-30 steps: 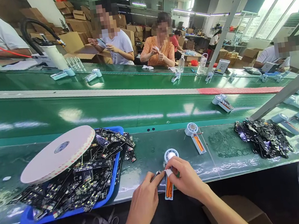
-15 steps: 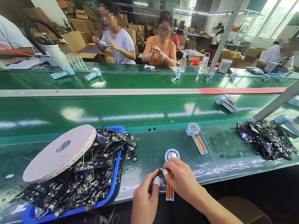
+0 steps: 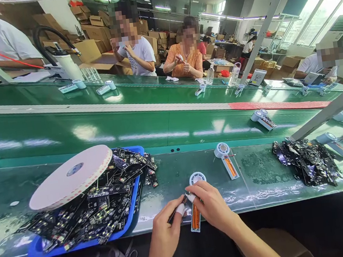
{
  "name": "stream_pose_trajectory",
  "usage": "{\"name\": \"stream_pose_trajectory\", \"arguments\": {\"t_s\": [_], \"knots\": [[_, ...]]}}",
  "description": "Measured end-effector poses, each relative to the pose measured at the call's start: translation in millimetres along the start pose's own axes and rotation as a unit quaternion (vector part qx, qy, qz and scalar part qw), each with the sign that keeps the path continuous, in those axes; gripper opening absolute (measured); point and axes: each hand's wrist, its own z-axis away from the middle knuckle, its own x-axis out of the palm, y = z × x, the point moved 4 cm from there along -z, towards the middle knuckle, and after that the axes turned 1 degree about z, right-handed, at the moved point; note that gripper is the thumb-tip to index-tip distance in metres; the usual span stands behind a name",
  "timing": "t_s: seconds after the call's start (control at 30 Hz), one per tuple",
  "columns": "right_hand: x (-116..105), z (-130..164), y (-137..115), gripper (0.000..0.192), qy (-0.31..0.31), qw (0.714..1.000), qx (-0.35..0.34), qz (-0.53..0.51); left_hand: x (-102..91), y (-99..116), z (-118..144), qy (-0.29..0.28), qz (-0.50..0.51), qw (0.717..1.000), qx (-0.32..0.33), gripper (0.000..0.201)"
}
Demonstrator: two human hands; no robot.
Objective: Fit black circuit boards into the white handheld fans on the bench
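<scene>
Fingers of the left hand (image 3: 164,233) are pinched together on a thin dark circuit strip (image 3: 177,209), thumb and taped forefinger clamping its near end. The strip's long axis runs up and to the right from that pinch, its far tip ending where the right hand's fingertips meet it. The right hand (image 3: 212,207) has its fingers closed too, taped tip pressed onto the small part (image 3: 196,219) lying directly beneath them: a narrow white holder with an orange insert. That holder's long axis runs almost straight away from the person, from the bench edge under the fingers to a round white-and-blue head (image 3: 195,178) just beyond the right knuckles. So strip and holder cross at a shallow angle right at the fingertips, with the right hand nearer and on top of the holder and the left hand just beside it, to its left.

Further left of the fingers sits a blue tray (image 3: 129,221) heaped with dark boards, a large white tape reel (image 3: 71,178) resting on the heap. Beyond and right of the fingers lies another similar part (image 3: 225,157), well apart, and farther right a loose pile of boards (image 3: 308,161).
</scene>
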Motion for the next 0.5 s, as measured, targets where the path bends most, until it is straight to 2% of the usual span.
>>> {"name": "stream_pose_trajectory", "arguments": {"t_s": [0.1, 0.3, 0.5], "knots": [[-2, -3, 4, 0.031, -0.012, 0.999, -0.017, -0.046, 0.2, -2, -4, -0.030, 0.044, 0.998, -0.022, 0.032], [0, -5, 23, 0.024, 0.012, 0.996, -0.008, -0.092, 6.1, 9, -8, -0.047, 0.044, 0.997, 0.050, 0.031], [-2, -8, 35, 0.023, -0.035, 0.992, -0.010, -0.120, 2.2, 18, -14, -0.034, 0.066, 0.997, 0.024, 0.036]]}}
